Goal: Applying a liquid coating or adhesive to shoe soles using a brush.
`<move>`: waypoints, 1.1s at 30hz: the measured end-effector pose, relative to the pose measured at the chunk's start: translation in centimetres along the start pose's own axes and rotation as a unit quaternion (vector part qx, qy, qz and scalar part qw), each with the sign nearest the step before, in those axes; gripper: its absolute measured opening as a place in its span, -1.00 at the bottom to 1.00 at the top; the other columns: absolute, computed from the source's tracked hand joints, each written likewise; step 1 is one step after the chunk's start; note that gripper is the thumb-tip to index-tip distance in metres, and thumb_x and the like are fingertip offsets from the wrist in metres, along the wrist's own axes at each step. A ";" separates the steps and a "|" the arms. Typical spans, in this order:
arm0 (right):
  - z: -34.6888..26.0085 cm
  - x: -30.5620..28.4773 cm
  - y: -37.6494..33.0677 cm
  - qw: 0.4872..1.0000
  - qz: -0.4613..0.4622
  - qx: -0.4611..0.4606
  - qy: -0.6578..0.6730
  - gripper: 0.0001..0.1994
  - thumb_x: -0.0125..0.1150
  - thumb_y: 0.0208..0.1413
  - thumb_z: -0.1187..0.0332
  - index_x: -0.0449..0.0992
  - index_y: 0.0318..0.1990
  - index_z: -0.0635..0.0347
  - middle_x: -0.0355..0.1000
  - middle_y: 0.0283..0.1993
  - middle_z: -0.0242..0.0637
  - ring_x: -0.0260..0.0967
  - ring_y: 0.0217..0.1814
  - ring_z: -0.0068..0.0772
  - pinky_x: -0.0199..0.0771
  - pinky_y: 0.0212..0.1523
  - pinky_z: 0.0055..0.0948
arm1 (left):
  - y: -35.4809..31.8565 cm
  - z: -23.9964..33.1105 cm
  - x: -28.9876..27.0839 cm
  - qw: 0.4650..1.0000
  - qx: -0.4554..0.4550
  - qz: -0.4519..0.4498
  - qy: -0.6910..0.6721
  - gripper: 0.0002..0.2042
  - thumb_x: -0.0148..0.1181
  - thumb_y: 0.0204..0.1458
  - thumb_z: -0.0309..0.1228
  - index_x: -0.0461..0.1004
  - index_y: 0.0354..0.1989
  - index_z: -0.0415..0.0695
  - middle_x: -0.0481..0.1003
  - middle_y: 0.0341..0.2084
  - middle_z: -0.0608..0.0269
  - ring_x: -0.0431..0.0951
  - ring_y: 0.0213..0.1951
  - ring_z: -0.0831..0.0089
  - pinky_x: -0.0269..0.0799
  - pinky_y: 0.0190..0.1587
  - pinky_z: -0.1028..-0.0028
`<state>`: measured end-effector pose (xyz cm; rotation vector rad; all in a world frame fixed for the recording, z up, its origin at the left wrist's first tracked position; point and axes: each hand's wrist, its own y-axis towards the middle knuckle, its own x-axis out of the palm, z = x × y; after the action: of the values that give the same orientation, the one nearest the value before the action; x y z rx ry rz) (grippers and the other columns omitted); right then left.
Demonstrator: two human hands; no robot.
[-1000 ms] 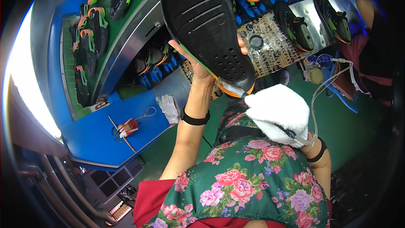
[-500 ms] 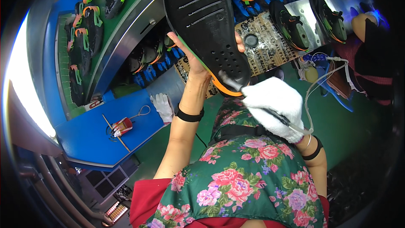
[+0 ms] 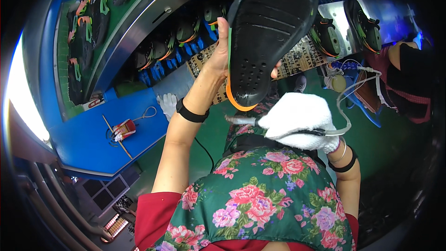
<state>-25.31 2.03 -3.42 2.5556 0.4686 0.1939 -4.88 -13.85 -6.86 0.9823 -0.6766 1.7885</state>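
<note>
1. left hand (image 3: 218, 60): bare, clamped on the sole (image 3: 262, 28), thumb along its left edge, fingertips at its right edge.
2. sole: held to the right of the left hand's palm, black underside facing the camera, orange-edged lower end above the right hand (image 3: 299, 118).
3. right hand: gloved in white, fingers closed around the brush (image 3: 241, 120).
4. brush: tip directed left from the right hand, just below the sole, apart from it.
5. hose (image 3: 344, 104): curves up and right of the right hand.
6. loose glove (image 3: 167, 104): left of and below the left hand, beside the table (image 3: 83, 144).
</note>
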 end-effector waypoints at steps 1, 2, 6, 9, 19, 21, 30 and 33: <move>0.0 -0.1 -0.1 0.998 -0.002 0.009 -0.060 -0.74 0.49 0.01 0.51 0.76 -0.10 0.10 0.72 -0.05 -0.25 0.67 -0.14 -0.19 0.66 -0.13 -0.33 | 0.0 -0.1 0.0 1.000 -0.012 0.000 -0.008 0.27 -0.38 -0.04 0.72 0.22 0.47 -0.30 0.58 -0.04 -0.40 0.73 -0.12 -0.11 0.74 -0.08 -0.03; 0.1 0.1 -0.1 0.994 0.017 0.007 -0.109 -0.73 0.49 0.02 0.51 0.76 -0.09 0.10 0.72 -0.05 -0.25 0.67 -0.14 -0.19 0.66 -0.13 -0.33 | 0.1 -0.1 -0.1 0.999 -0.028 -0.003 -0.019 0.17 -0.34 0.06 0.64 0.21 0.48 -0.27 0.59 -0.03 -0.34 0.74 -0.14 -0.10 0.76 -0.09 -0.07; 0.3 0.4 -0.1 0.982 -0.049 0.009 -0.183 -0.71 0.50 0.01 0.49 0.75 -0.06 0.05 0.71 -0.05 -0.27 0.67 -0.11 -0.19 0.68 -0.06 -0.28 | 0.0 0.1 -0.2 0.993 -0.102 0.058 -0.010 0.03 -0.15 0.15 0.52 0.26 0.45 -0.23 0.61 0.01 -0.20 0.75 -0.12 -0.08 0.75 -0.06 -0.16; 0.5 0.0 0.2 0.995 -0.051 0.012 -0.081 -0.75 0.48 0.04 0.49 0.75 -0.10 0.05 0.72 -0.07 -0.29 0.67 -0.10 -0.18 0.65 0.07 -0.20 | -0.3 0.4 0.0 0.978 -0.152 0.131 0.064 0.00 -0.11 0.16 0.50 0.29 0.43 -0.23 0.62 0.00 -0.19 0.76 -0.14 -0.08 0.76 -0.10 -0.18; -0.3 -1.2 -0.6 0.950 0.216 0.201 0.102 -0.85 0.46 0.10 0.59 0.76 -0.16 0.31 0.71 -0.08 -0.08 0.68 -0.01 -0.29 0.65 0.09 -0.31 | -0.6 -1.7 -0.5 0.974 -0.044 0.219 -0.020 -0.04 -0.33 0.29 0.48 0.32 0.44 -0.20 0.64 0.03 -0.06 0.73 -0.33 -0.04 0.72 -0.20 0.00; -0.6 -1.5 -0.5 0.936 0.283 0.202 0.051 -0.84 0.46 0.11 0.59 0.76 -0.14 0.31 0.71 -0.04 -0.10 0.67 -0.01 -0.31 0.64 0.08 -0.31 | -1.5 -3.3 -0.7 0.948 -0.013 0.310 -0.073 -0.30 -0.19 0.42 0.18 0.41 0.37 -0.22 0.62 0.07 -0.03 0.70 -0.13 0.05 0.67 -0.02 0.08; -2.1 -3.0 -0.6 0.950 0.205 0.032 -0.232 -0.79 0.43 0.13 0.51 0.72 -0.06 0.20 0.69 -0.06 -0.14 0.64 -0.04 -0.09 0.63 0.01 -0.19 | -3.2 -7.2 -0.7 0.947 -0.022 0.279 0.158 -0.61 0.15 0.39 -0.26 0.47 0.25 -0.25 0.58 0.17 0.00 0.58 0.22 0.09 0.49 0.31 -0.02; -2.3 -2.8 -1.0 0.950 0.201 0.035 -0.237 -0.77 0.44 0.11 0.53 0.71 -0.06 0.21 0.69 -0.06 -0.14 0.64 -0.06 -0.09 0.63 -0.01 -0.19 | -3.6 -6.2 0.1 0.937 -0.106 0.255 0.215 -0.54 0.15 0.38 -0.15 0.46 0.32 -0.18 0.56 0.21 -0.01 0.59 0.18 -0.08 0.56 0.23 -0.17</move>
<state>-28.68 2.89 -2.11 2.6179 -0.2341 -0.2977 -3.62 -7.52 -9.95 0.2530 -0.8692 2.2257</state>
